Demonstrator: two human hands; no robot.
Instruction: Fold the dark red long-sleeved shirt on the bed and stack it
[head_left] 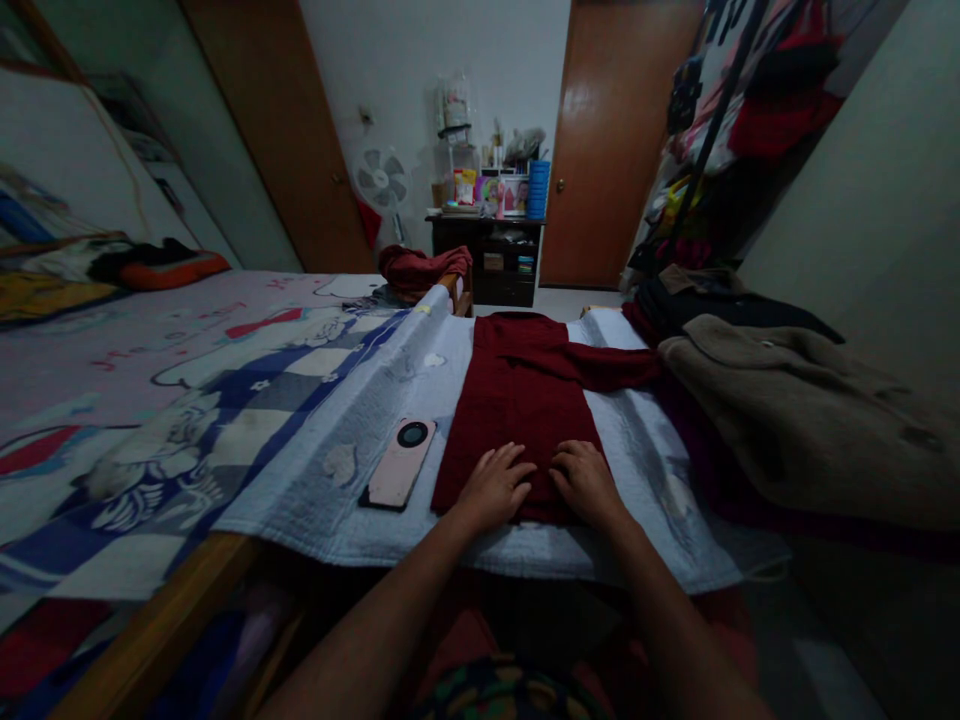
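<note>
A dark red long-sleeved garment point(517, 400) lies spread on a pale blue quilted cloth point(300, 500). One sleeve point(611, 367) stretches out to the right, its end reaching the pile of clothes; the left side is folded in to a straight edge. My left hand point(499, 485) rests on the near left part of the garment, fingers spread over the fabric. On the near right part lies my right hand point(585, 482), also flat with fingers apart. Left of the garment is a pink phone point(400, 465), face down with a round black camera ring.
Folded clothes, with a grey-brown coat point(810, 410) on top, are piled at the right. A bed with a patterned sheet point(187, 330) adjoins on the left. Farther off stand a fan point(383, 178), a dark cabinet point(487, 262) and a wooden door point(607, 150).
</note>
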